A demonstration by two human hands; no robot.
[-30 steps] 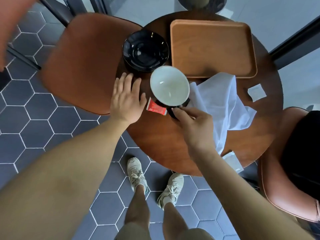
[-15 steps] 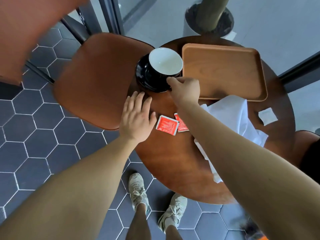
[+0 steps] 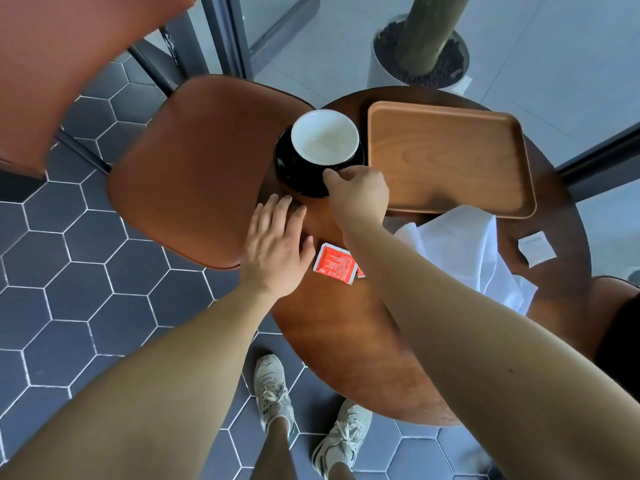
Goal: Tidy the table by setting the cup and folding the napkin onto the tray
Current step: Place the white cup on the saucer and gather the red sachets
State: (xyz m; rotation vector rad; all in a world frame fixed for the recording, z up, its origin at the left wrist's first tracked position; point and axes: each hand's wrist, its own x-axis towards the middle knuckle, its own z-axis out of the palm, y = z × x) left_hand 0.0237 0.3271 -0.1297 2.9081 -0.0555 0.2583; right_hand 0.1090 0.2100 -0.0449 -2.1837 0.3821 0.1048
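A cup [image 3: 325, 136], white inside and dark outside, sits on a black saucer [image 3: 294, 171] at the far left of the round wooden table [image 3: 346, 341]. My right hand [image 3: 358, 194] is at the cup's near side, fingers curled where its handle is; the handle itself is hidden. My left hand [image 3: 277, 251] lies flat on the table edge with straight fingers, just short of the saucer. A wooden tray [image 3: 446, 157] stands empty right of the cup. The white napkin [image 3: 464, 247] lies crumpled below the tray, draped toward the table's right edge.
Two red sachets [image 3: 334, 263] lie beside my left hand and a white sachet [image 3: 536, 247] at the right. Brown chairs [image 3: 194, 168] stand left of the table and another at the lower right [image 3: 613, 306]. A planter [image 3: 419, 53] stands beyond the table.
My right hand carried the cup from beside the napkin up and left onto the black saucer, uncovering the red sachets. My left hand stayed flat on the table edge.
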